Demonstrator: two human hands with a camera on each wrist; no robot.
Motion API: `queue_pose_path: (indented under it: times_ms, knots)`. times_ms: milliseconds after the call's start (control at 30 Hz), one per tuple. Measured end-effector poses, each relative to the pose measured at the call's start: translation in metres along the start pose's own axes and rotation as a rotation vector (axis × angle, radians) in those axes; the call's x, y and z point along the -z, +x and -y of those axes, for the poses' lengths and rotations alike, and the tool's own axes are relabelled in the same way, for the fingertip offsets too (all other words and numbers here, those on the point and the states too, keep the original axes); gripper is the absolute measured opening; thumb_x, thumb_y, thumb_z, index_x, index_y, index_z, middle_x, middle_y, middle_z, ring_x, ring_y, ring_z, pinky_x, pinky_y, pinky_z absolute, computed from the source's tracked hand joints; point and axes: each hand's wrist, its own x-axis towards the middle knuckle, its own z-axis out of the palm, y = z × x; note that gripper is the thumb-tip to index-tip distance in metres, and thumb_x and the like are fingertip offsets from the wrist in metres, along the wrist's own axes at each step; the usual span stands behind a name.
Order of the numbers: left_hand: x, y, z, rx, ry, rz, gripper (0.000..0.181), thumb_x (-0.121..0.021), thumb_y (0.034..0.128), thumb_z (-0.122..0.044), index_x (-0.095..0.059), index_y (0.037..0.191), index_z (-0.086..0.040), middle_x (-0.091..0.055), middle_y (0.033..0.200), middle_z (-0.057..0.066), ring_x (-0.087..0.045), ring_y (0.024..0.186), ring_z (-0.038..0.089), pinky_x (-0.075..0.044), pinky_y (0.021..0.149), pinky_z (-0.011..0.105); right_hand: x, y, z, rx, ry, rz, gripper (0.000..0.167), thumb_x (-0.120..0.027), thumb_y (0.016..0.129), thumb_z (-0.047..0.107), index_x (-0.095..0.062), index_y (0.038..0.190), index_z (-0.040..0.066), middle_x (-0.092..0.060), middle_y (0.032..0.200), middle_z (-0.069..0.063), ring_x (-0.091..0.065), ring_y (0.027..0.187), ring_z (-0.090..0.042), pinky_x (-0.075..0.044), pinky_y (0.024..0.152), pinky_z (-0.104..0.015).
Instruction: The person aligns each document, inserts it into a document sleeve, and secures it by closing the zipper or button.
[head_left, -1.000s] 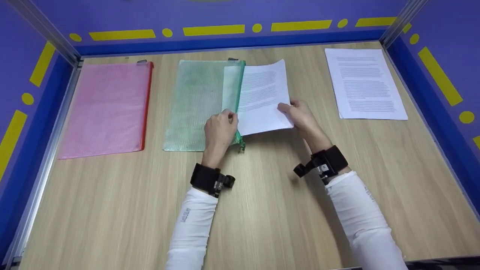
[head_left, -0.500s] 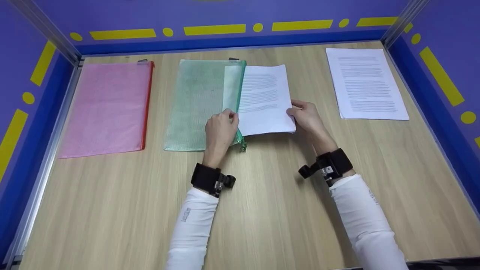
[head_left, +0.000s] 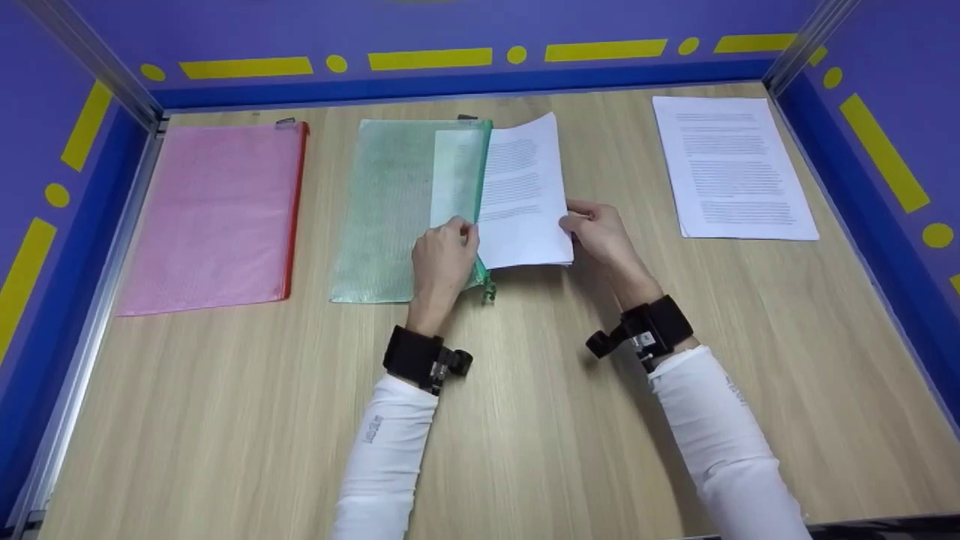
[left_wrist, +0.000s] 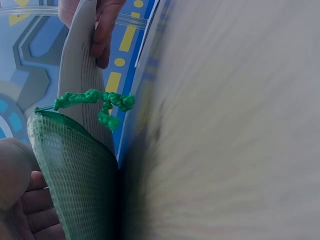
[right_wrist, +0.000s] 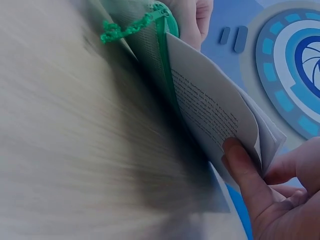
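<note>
A green mesh zip folder [head_left: 386,202] lies near the middle of the table. At its right edge my left hand [head_left: 440,259] pinches the top layer by the opening. A stack of printed sheets [head_left: 525,202] is partly inside the folder; its left strip shows through the mesh. My right hand [head_left: 604,232] grips the stack's right edge, thumb on top and fingers beneath, as the right wrist view also shows. The far right corner of the sheets curves up. From the folder's near corner hangs a green braided cord [left_wrist: 95,100].
On the left lies a pink zip folder [head_left: 214,217] with a red edge. Another stack of printed sheets [head_left: 735,169] rests at the back right. Blue and purple panels [head_left: 480,79] with yellow marks border the table at the back and sides.
My right hand moved slightly right, then back left with the sheets, and more of them now lies under the green mesh. The left hand has stayed at the folder's edge.
</note>
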Motion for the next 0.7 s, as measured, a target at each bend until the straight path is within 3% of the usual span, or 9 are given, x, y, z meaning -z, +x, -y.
queue_pose_path:
  times_ms: [367,700]
  knots:
    - [-0.001,0.000,-0.005,-0.024,-0.029,-0.016,0.024,-0.057,0.0987,-0.022,-0.075,0.094,-0.006,-0.078,0.087,0.008,-0.074,0.074,0.028,-0.058,0.066,0.041,-0.016,0.002,0.000,0.028,-0.025,-0.036,0.039,-0.062,0.094,0.013,-0.061,0.131,-0.001,-0.069,0.120,-0.021,-0.070,0.088,-0.013,-0.059,0.076,-0.026]
    - [-0.003,-0.001,-0.005,-0.030,-0.033,-0.019,0.023,-0.058,0.0985,-0.021,-0.075,0.097,-0.006,-0.078,0.088,0.008,-0.073,0.073,0.028,-0.058,0.065,0.041,-0.028,0.003,0.003,0.021,-0.071,0.004,0.041,-0.058,0.097,0.014,-0.058,0.134,-0.001,-0.065,0.128,-0.020,-0.068,0.102,-0.019,-0.055,0.096,-0.036]
